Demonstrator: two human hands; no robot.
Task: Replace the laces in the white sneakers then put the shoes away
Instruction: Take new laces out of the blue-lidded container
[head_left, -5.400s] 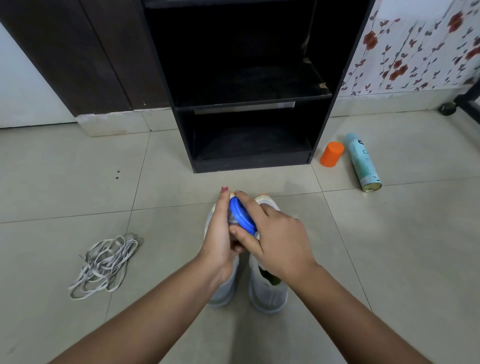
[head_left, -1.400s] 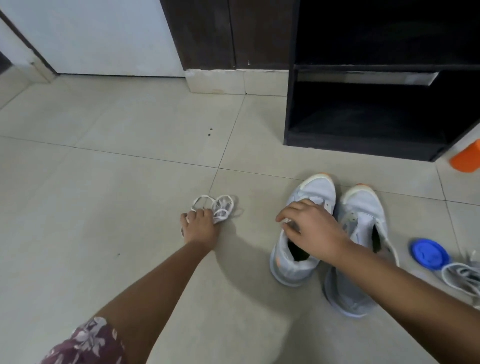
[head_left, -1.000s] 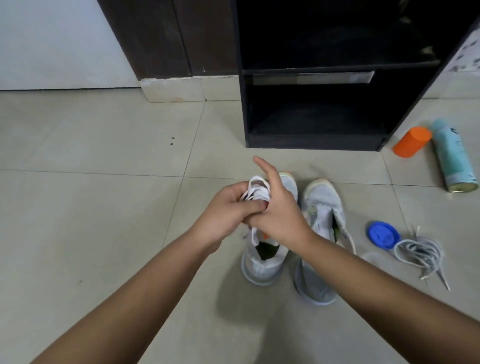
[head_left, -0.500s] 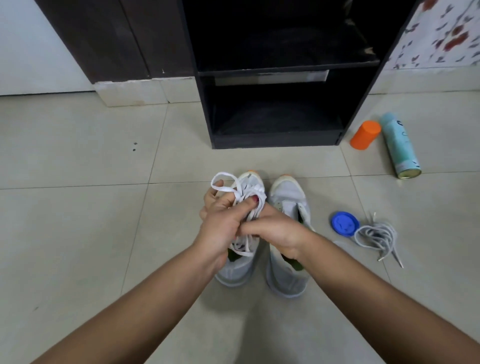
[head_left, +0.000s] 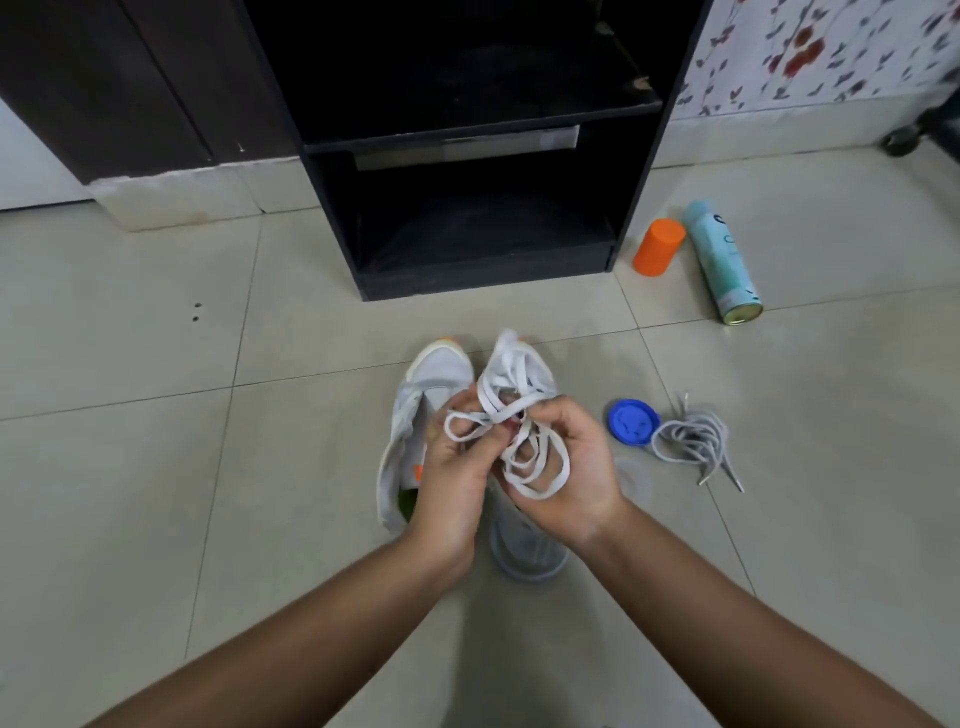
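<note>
**White lace held above the sneaker pair**

A looped white lace (head_left: 524, 457) is raised over two white sneakers (head_left: 439, 379), which stand side by side on the tiled floor (head_left: 130, 467) with their toes toward a black shelf unit (head_left: 483, 283). The left hand (head_left: 452, 488) and right hand (head_left: 571, 467) both pinch its loops, each grip closed on the lace. To the right lie a blue lid (head_left: 634, 422) and grey laces (head_left: 691, 441). Farther back are an orange cap (head_left: 658, 245) and a spray can (head_left: 722, 262) on its side.

Orange cap (head_left: 658, 246) just beside a teal spray can (head_left: 723, 262) on its side; blue lid (head_left: 634, 421) flat on floor tiles (head_left: 130, 467).
</note>
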